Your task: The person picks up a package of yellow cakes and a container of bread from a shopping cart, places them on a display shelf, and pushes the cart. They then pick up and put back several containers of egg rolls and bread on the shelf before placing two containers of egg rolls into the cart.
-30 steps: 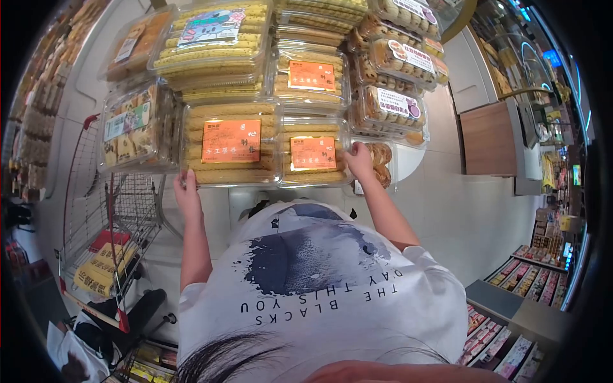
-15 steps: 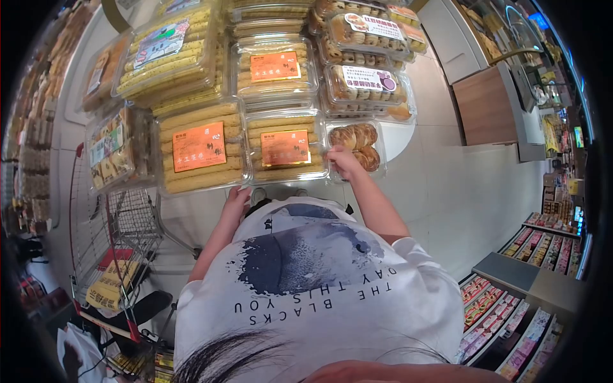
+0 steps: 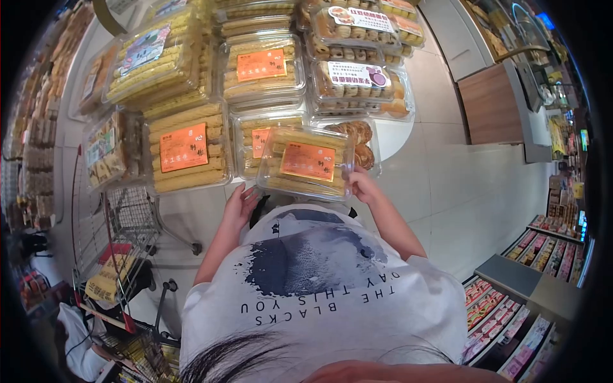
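Note:
My right hand (image 3: 364, 185) grips the right edge of a clear plastic box of egg rolls (image 3: 300, 185) with an orange label. The box is lifted and slightly tilted, partly covering another egg roll box (image 3: 246, 145) behind it. My left hand (image 3: 241, 203) is just left of the lifted box, apart from it, its fingers spread and holding nothing. To the left lies a further egg roll box (image 3: 190, 145). A pack of round brown pastries (image 3: 361, 135) is partly hidden behind the lifted box.
Stacked bread packs (image 3: 357, 80) stand at the back right of the white display table (image 3: 397, 135). Yellow roll packs (image 3: 150, 64) are piled at the left. A shopping cart (image 3: 131, 210) stands at left with a yellow package (image 3: 110, 277). Shelves of packaged goods (image 3: 504, 319) are at lower right.
My right hand has taken hold of the front egg roll box and drawn it up toward my body, uncovering another underneath. My left hand stays near the table edge, fingers more spread.

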Demonstrator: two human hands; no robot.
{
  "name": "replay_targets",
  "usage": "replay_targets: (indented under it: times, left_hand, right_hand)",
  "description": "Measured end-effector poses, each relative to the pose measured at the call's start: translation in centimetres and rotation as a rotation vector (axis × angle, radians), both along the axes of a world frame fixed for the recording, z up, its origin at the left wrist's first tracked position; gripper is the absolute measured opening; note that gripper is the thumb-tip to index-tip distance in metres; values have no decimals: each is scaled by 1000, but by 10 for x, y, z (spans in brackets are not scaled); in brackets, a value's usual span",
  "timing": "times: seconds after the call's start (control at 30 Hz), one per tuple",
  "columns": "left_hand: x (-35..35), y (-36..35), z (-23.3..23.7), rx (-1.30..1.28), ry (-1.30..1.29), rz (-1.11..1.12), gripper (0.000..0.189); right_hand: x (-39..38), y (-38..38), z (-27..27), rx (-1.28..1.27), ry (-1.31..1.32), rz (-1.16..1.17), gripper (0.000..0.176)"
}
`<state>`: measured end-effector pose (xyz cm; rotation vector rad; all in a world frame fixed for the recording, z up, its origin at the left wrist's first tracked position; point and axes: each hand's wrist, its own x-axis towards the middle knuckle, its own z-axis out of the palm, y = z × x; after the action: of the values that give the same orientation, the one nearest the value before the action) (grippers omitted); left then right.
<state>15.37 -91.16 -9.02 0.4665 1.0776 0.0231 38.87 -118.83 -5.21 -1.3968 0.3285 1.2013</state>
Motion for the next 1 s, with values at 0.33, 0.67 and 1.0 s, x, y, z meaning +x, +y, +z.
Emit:
replay_targets:
  times: [0.33,0.67,1.0]
  left_hand:
    - [68,-39,-80,-48,-13,298,28]
    - [72,-52,-72,96,2,346,14]
    - [58,-52,-36,123,0,189,7]
  right_hand:
    - [35,-99,71,-11,-127,-153,55]
    - [35,-175,26,201,28,-227,56]
    - [36,-141,7,397,102,-428,59]
